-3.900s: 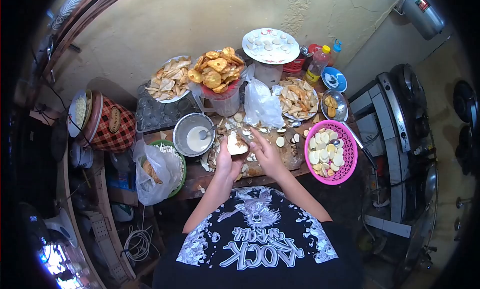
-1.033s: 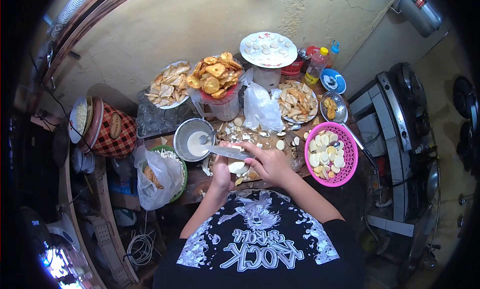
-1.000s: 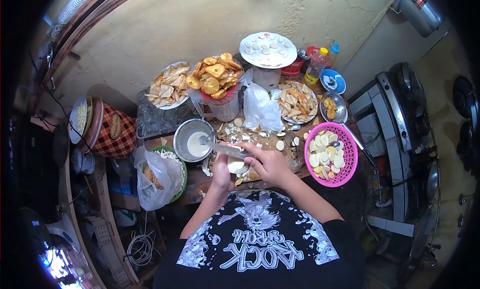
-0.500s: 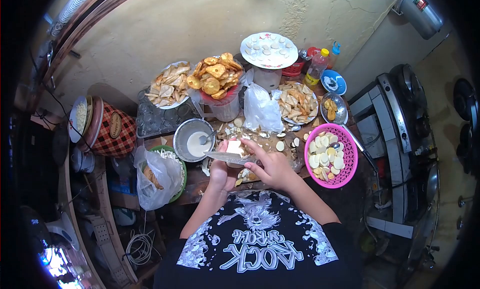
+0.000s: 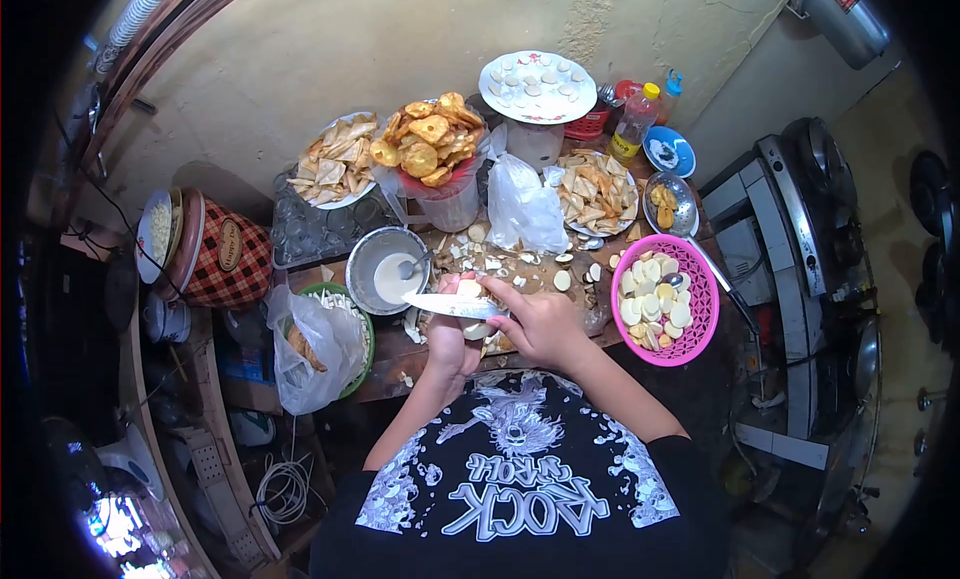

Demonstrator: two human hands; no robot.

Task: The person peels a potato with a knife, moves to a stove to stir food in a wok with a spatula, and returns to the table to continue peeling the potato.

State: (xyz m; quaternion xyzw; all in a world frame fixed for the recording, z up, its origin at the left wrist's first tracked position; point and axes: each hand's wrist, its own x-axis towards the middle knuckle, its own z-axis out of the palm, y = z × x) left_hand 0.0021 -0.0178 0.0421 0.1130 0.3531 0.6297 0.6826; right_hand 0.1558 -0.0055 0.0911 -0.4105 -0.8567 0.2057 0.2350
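Near the front edge of the table, my left hand (image 5: 452, 347) is closed around a pale, peeled root vegetable (image 5: 478, 331), partly hidden by the knife and fingers. My right hand (image 5: 548, 327) grips a knife (image 5: 448, 304), its blade pointing left and lying across the vegetable. The blade covers where it meets the vegetable, so the depth of any cut cannot be seen. Beneath both hands, peelings and scraps (image 5: 525, 271) litter the wooden table. Just left of the knife tip stands a grey pot (image 5: 356, 297) with whitish liquid and a spoon.
A pink basket (image 5: 706, 291) of pale round slices stands right. Behind are fried chips (image 5: 430, 144), a plastic bag (image 5: 522, 209), folded pastries (image 5: 597, 191) and a floral plate (image 5: 540, 107) of slices. At left, a bag (image 5: 310, 364) rests on a green basket (image 5: 368, 364).
The knife blade has tilted, showing a broader, brighter face. Both hands stay together on the vegetable and knife. The view has shifted slightly.
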